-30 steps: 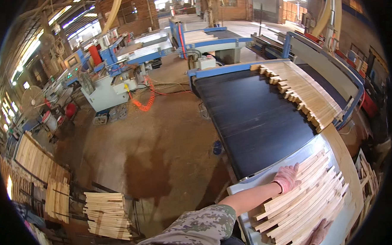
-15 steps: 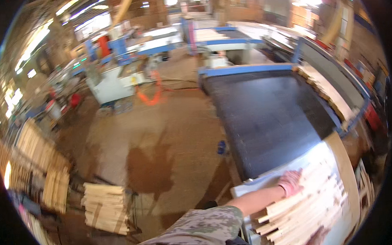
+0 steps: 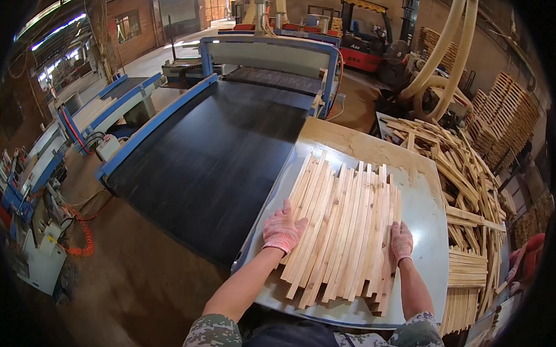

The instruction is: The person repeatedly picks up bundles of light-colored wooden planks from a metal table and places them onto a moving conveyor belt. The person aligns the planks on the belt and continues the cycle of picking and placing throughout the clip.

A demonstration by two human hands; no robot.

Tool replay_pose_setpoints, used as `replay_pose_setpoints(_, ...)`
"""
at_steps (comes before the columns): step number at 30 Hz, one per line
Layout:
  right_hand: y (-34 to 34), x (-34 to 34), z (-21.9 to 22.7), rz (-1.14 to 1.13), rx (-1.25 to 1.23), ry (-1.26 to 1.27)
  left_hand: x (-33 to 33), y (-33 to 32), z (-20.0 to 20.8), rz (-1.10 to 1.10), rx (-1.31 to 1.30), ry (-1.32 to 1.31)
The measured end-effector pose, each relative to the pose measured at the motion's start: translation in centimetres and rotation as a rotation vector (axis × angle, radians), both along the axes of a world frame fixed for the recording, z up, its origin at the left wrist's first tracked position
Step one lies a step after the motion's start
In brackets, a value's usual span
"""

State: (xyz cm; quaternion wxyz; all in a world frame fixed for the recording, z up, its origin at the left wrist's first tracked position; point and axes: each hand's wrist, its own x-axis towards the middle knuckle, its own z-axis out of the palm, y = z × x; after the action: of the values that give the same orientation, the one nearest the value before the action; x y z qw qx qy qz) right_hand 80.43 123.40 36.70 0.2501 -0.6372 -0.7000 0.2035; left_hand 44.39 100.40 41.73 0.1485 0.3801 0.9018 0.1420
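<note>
On the near table [image 3: 429, 272], strips [image 3: 341, 226] lay between left hand [image 3: 282, 229], fingers spread, and right hand [image 3: 401, 240], fingers extended; probably stiff but loose together, best squeezed from both sides.

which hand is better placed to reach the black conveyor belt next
Left, probably: the left hand is at the edge of the wooden strips nearer the black conveyor belt; the right hand is at the opposite edge.

Head-worn fisheye view, from above, facing down and ahead, hands [image 3: 284, 228] near
</note>
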Motion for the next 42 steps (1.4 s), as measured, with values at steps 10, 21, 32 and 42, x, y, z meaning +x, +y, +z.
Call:
replay_pose_setpoints(10,-2.6,-0.1,0.7,-0.022,-0.116,-0.291,-1.7,-1.9,-1.0,-0.050,0.157,-0.110)
replay_pose_setpoints(21,-12.6,-18.8,1.0,0.019,-0.156,-0.026,-21.3,-9.4,1.2,-0.043,0.170,-0.110)
replay_pose_setpoints(32,-25.5,-56.7,4.8,0.252,-0.493,0.263,-56.6,-21.4,-1.9,0.102,0.035,0.226)
replay_pose_setpoints(42,-29.0,-81.9,5.4,0.484,-0.587,0.076,-72.7,-27.5,-2.9,0.202,-0.084,0.382)
